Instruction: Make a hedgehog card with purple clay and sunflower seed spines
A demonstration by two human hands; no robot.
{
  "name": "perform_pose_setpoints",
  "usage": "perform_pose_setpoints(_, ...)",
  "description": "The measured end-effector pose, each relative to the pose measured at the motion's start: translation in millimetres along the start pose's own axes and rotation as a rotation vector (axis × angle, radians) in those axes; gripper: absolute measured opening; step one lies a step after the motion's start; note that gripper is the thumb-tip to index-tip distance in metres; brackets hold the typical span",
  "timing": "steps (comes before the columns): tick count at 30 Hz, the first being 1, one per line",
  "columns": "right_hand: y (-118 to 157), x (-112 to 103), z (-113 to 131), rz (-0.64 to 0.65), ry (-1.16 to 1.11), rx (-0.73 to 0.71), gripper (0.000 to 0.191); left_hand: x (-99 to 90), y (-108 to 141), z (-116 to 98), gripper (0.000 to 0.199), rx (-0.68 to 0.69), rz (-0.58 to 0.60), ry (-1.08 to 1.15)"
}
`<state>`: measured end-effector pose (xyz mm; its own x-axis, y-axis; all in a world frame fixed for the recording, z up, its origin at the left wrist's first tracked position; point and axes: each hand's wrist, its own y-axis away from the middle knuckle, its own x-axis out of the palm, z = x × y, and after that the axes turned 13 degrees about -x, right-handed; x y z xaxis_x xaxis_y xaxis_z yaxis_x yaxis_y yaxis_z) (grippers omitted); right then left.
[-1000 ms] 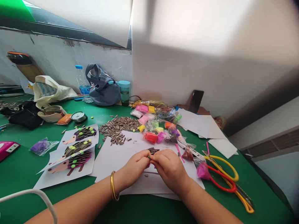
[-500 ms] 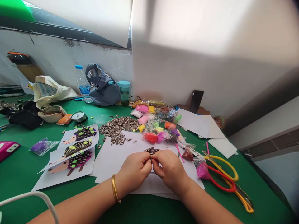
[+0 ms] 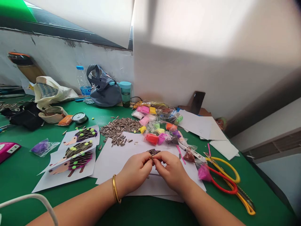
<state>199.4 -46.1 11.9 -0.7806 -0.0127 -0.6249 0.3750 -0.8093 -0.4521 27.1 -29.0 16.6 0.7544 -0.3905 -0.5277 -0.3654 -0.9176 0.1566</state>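
My left hand (image 3: 135,170), with a gold bangle at the wrist, and my right hand (image 3: 173,171) meet fingertip to fingertip over a stack of white paper (image 3: 117,160). Both are pinched closed; whatever lies between the fingertips is too small and hidden to name. Just beyond them on the paper is a patch of striped seeds (image 3: 154,152), partly covered by the fingers. A pile of sunflower seeds (image 3: 122,126) lies at the paper's far edge. Bags of coloured clay (image 3: 151,138) sit to the right of that pile.
Seed hedgehog pictures (image 3: 81,160) lie at left. Yellow and red scissors (image 3: 223,175) are at right on the green table (image 3: 117,215). Farther back stand a bottle (image 3: 83,83), a blue-grey bag (image 3: 105,91), a teal cup (image 3: 125,94) and a leaning phone (image 3: 197,102).
My fingertips have shifted slightly and remain together. A small pale piece now shows on the paper just below them. The surrounding objects look the same.
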Motion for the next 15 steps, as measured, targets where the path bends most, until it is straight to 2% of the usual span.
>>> perform_pose_setpoints(6, -0.6, -2.2, 2.6, -0.004, 0.000, -0.014, 0.017, -0.8, -1.6, 0.6, 0.033, 0.046, -0.002, -0.064)
perform_pose_setpoints(15, 0.1, -2.0, 1.3, -0.029, 0.023, 0.013, 0.014, 0.3, 1.3, -0.1, 0.031, 0.148, -0.073, -0.278)
